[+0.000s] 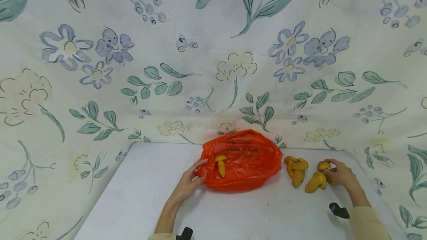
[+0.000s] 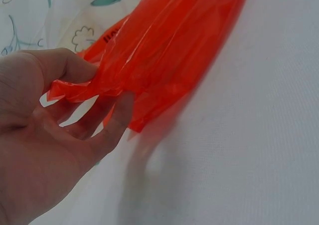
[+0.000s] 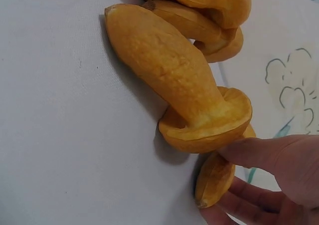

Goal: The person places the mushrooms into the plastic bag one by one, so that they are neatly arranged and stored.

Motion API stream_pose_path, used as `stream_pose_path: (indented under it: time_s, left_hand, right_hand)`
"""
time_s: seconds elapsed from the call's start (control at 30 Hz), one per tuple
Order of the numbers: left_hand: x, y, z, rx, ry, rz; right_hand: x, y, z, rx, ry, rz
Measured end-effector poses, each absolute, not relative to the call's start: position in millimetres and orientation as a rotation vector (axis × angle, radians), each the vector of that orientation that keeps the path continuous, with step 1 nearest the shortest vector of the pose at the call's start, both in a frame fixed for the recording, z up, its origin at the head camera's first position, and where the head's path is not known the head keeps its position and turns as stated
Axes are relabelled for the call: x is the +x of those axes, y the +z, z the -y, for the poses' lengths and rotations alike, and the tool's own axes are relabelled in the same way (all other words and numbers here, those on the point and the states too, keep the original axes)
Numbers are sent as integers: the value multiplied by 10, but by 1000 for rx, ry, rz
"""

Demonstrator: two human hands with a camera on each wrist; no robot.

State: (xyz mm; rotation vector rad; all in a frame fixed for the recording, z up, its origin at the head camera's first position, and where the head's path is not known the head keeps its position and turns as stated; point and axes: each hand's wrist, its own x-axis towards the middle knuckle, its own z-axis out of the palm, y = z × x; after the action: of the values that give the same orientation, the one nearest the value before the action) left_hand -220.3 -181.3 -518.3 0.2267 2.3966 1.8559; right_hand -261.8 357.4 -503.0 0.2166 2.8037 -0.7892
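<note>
My left hand [image 1: 189, 184] pinches the left rim of a red plastic bag [image 1: 247, 180], thumb above and fingers below in the left wrist view. One yellow mushroom [image 1: 221, 167] lies inside the bag near that rim. On the right, my right hand [image 1: 343, 175] grips a yellow mushroom [image 3: 216, 180] between thumb and fingers; the hand covers part of it. Right beside the thumb, another mushroom [image 3: 159, 60] lies with its cap toward the hand. A little further left, a small cluster of mushrooms [image 1: 297, 171] rests between the bag and my right hand.
All of this is on a white tabletop [image 1: 140, 180] whose far edge meets a hanging flowered cloth [image 1: 207, 55]. A dark strap end [image 1: 339, 210] sticks out by the right sleeve, and a similar one [image 1: 185, 233] by the left.
</note>
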Motion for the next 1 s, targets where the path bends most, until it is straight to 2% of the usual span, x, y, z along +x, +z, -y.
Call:
stream_pose_path:
  time_s: [1.0]
  left_hand:
    - [-2189, -5179, 1780, 227, 1867, -2381]
  right_hand:
    - [-2547, -4986, -3628, 225, -883, -2889]
